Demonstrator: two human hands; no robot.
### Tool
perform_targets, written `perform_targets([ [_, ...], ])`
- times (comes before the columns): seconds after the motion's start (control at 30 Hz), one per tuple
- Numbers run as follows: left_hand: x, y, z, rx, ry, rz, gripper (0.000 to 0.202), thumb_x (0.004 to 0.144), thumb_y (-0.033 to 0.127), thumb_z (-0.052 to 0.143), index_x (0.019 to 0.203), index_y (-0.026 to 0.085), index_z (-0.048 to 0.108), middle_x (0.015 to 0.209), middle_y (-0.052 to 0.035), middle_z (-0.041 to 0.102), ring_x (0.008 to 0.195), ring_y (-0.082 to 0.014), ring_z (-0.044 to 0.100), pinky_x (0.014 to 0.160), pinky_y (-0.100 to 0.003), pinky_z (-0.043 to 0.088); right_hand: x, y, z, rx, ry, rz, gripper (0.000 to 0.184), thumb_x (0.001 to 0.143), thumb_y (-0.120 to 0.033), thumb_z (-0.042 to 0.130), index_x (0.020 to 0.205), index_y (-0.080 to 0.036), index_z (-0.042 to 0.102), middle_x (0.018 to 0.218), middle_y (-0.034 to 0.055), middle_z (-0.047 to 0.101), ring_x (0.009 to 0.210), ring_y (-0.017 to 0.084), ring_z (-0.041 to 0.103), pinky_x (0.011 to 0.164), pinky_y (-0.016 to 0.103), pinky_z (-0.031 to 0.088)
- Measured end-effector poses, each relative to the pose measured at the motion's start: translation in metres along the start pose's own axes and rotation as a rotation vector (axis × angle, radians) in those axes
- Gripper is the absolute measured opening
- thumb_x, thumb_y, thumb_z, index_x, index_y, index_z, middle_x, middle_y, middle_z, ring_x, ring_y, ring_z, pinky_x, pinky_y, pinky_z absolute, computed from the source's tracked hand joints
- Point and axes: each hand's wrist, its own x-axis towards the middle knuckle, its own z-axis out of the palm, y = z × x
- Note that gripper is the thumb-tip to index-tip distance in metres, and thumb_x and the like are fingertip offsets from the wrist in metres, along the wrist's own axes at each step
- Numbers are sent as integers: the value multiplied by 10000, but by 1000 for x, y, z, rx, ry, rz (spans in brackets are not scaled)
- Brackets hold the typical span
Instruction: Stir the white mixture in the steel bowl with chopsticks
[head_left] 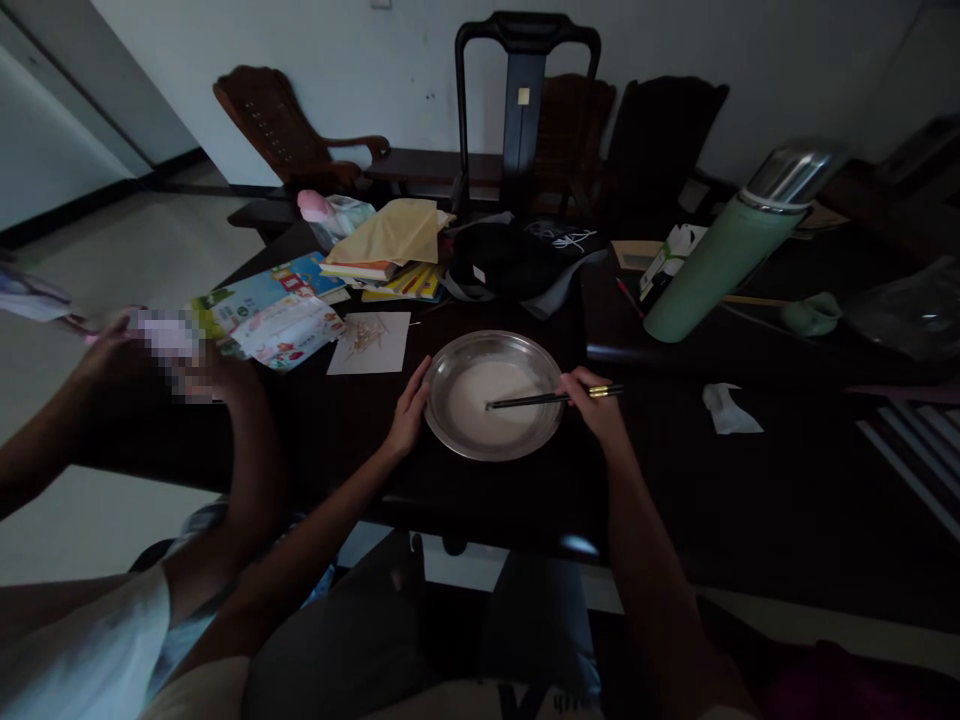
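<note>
A round metal bowl [495, 452] stands on the dark table before me, with a pale, milky mixture [480, 390] inside. At its left side, my left hand [407, 415] holds the rim, fingers stretched along the outer edge. Closed around a pair of black chopsticks [529, 399] with gold bands, my right hand [596, 405] is at the bowl's right rim. The chopsticks slant down to the left, and their tips are in the mixture. Beyond my left hand, a white sheet of paper [341, 362] bears several thin wooden sticks [367, 335].
To the left, another person's hands [112, 340] hold something blurred out. Books [375, 270], colourful packets [289, 330] and a black bag [495, 255] lie at the back. A green thermos [720, 265] stands at right, behind a crumpled tissue [727, 410]. Chairs [525, 130] stand beyond.
</note>
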Motion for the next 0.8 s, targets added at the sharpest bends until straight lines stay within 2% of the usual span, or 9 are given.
perform_targets([
  [0.07, 0, -1, 0, -7, 1, -1, 584, 925, 505, 482, 1449, 252, 425, 1499, -81, 401, 1369, -304, 377, 1141, -508, 284, 0, 0, 1, -53, -15, -47, 315, 848, -452, 574, 652, -215, 646, 649, 1, 604, 655, 151, 573, 599, 277, 433],
  [0.17, 0, 0, -1, -4, -5, 8, 577, 925, 507, 484, 1445, 264, 429, 1498, -77, 404, 1371, -308, 373, 1140, -521, 277, 1, 1, -3, -52, 151, -6, 382, 874, -459, 525, 592, -213, 596, 578, -11, 552, 589, 138, 531, 546, 267, 396],
  [0.23, -1, 2, 0, 6, -4, 11, 570, 925, 507, 486, 1439, 266, 438, 1504, -74, 394, 1379, -307, 361, 1149, -521, 259, 0, 2, -5, 2, 182, 40, 435, 891, -475, 484, 554, -212, 563, 540, -18, 517, 528, 127, 493, 495, 259, 364],
  [0.37, -1, 5, 1, 14, 3, 15, 572, 924, 505, 483, 1434, 250, 444, 1505, -80, 392, 1381, -304, 358, 1155, -510, 253, -1, -1, 0, -13, -38, -22, 334, 867, -436, 548, 631, -214, 631, 623, -8, 589, 603, 136, 547, 560, 267, 413],
  [0.4, -1, 6, 2, 5, 2, 16, 575, 924, 503, 482, 1437, 248, 440, 1503, -83, 395, 1377, -303, 365, 1151, -509, 263, -1, -1, 1, -38, -50, -40, 302, 859, -426, 567, 657, -216, 645, 648, -5, 603, 636, 142, 560, 586, 271, 425],
  [0.57, -2, 6, 2, -2, -1, 0, 586, 920, 502, 488, 1446, 252, 427, 1505, -78, 393, 1377, -299, 364, 1153, -507, 257, 0, 2, -3, -15, 171, 12, 430, 893, -478, 489, 570, -210, 582, 582, -9, 540, 563, 133, 514, 517, 263, 396],
  [0.63, -2, 6, 2, 17, -1, -4, 592, 917, 507, 489, 1447, 252, 426, 1509, -73, 388, 1382, -300, 355, 1156, -506, 249, -1, 2, -3, 9, 122, 19, 446, 897, -482, 480, 558, -210, 578, 581, -9, 540, 552, 132, 514, 502, 262, 395],
  [0.73, -2, 7, 1, 19, -3, -2, 599, 916, 518, 481, 1448, 249, 424, 1510, -75, 385, 1383, -302, 352, 1156, -503, 250, -1, -1, 3, -44, -56, -60, 330, 866, -445, 560, 639, -219, 639, 646, -4, 589, 643, 149, 564, 608, 285, 445],
  [0.8, -3, 9, 1, 20, -4, 1, 599, 916, 518, 480, 1447, 247, 426, 1511, -74, 384, 1386, -303, 347, 1160, -501, 243, 0, -2, 4, -93, -49, -93, 285, 854, -428, 583, 668, -223, 649, 662, -3, 598, 685, 159, 571, 669, 302, 447],
])
